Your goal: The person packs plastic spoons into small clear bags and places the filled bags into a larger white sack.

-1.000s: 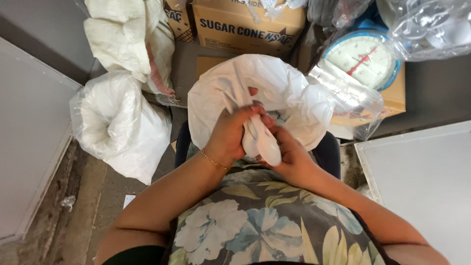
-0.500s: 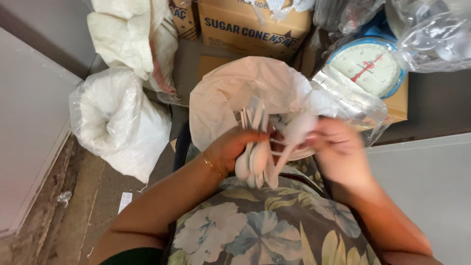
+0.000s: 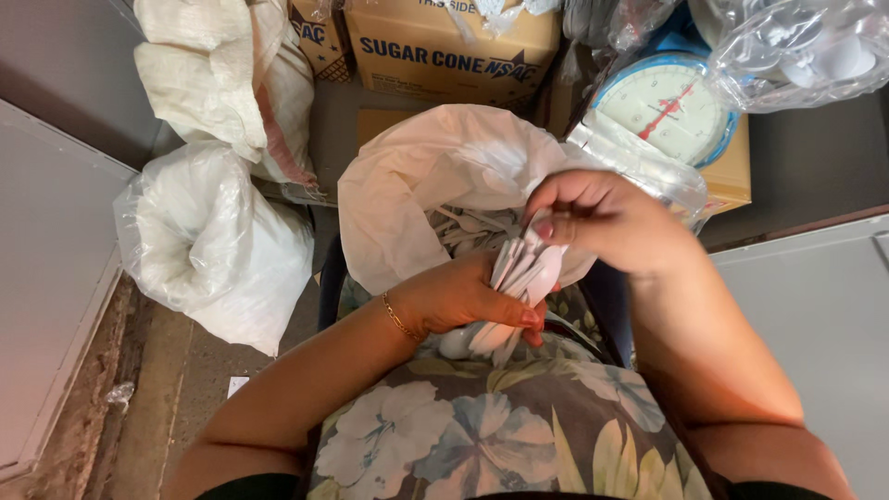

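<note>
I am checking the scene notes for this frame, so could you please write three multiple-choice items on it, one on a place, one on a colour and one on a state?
1. Where is the weighing scale?
A. upper right, on a cardboard box
B. on the floor at lower left
C. in the person's lap

2. What colour are the plastic spoons?
A. black
B. white
C. red

3. What is the left hand doing?
A. resting open on the floor
B. gripping a bundle of spoons
C. holding the scale

Answers:
1 A, the blue-rimmed dial sits on a box beyond the open white bag.
2 B, the bundle is plainly white.
3 B, its fingers wrap the bundle, while the right hand pinches the spoons' upper ends.
</note>
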